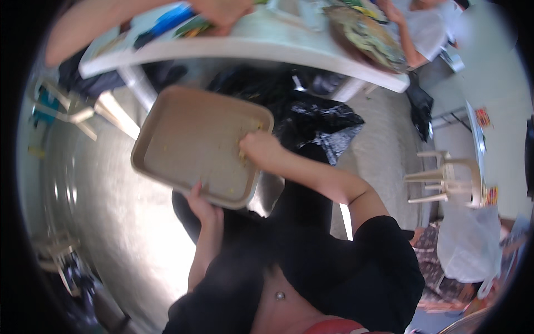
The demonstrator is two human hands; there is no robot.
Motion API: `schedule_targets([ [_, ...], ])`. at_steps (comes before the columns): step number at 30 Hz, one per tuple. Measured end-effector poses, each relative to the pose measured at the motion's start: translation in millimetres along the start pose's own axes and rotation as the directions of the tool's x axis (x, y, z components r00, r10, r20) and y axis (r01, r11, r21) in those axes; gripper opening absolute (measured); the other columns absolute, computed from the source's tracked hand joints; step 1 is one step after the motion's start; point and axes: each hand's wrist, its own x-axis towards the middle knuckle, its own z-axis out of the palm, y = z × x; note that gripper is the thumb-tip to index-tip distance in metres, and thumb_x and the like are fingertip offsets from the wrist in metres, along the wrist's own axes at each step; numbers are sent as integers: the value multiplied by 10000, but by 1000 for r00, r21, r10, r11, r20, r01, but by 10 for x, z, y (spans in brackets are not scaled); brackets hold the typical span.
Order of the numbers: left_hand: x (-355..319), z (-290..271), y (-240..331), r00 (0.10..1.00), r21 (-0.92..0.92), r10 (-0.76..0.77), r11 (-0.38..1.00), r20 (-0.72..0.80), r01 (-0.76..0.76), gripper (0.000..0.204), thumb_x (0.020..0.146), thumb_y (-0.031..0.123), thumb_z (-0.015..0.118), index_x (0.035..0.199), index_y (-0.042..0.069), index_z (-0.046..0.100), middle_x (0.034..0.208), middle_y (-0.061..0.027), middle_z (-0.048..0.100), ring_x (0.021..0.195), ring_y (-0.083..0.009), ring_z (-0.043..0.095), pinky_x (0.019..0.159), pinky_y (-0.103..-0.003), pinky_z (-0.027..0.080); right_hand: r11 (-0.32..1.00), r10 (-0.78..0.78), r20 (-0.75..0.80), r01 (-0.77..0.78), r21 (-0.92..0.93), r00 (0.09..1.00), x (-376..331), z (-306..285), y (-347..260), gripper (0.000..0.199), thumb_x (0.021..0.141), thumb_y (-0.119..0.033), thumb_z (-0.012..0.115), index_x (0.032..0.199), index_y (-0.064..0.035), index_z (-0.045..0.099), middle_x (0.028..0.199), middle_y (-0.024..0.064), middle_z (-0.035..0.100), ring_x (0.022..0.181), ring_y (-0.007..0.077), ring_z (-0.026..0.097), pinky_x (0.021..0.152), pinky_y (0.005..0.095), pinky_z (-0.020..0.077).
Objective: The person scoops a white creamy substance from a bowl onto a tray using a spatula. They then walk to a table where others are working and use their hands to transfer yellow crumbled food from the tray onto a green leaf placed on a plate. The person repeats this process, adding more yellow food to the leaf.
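Observation:
A brown rectangular tray [194,133] with a raised rim is tilted over my lap. Small yellowish bits lie scattered on its inside. My left hand [201,201] grips the tray's near edge, with the thumb over the rim and the other fingers hidden beneath. Inside the tray, near its right side, my right hand [260,149] is closed with the knuckles up. Some yellowish scraps show at its fingers, too small to name.
Ahead stands a white table [233,50], a large greenish bundle [370,42] at its right end. Other people's arms reach over it. Black plastic bags [317,114] lie below. White plastic chairs [445,175] stand right and left. A translucent bag [470,245] hangs at the right.

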Motion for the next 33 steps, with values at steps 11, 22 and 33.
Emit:
schedule_targets([
  [11, -342, 219, -364, 775, 433, -444, 867, 449, 246, 496, 753, 62, 433, 1236, 18, 327, 1158, -141, 449, 1093, -269, 453, 928, -385, 378, 386, 386, 163, -319, 865, 908, -1439, -454, 623, 223, 692, -27, 608, 907, 33, 617, 803, 122, 623, 758, 235, 628, 709, 285, 511],
  [22, -1310, 948, -1242, 249, 733, -831, 557, 498, 391, 499, 725, 51, 503, 1184, 127, 323, 1081, -56, 461, 948, -164, 493, 687, -284, 433, -470, 879, 337, 486, 737, 339, -3556, -727, 58, 292, 821, 47, 441, 1109, 88, 470, 1043, 164, 530, 963, 208, 563, 857, 236, 475],
  [33, -2306, 1395, -1490, -66, 956, -960, 261, 271, 135, 443, 741, 103, 484, 1141, 95, 295, 964, -66, 491, 725, -136, 544, 497, -235, 404, -31, 961, 164, 504, 863, -221, -4692, -1388, -821, 366, 837, 66, 386, 1202, 84, 360, 1068, 181, 514, 951, 198, 574, 799, 197, 515],
])
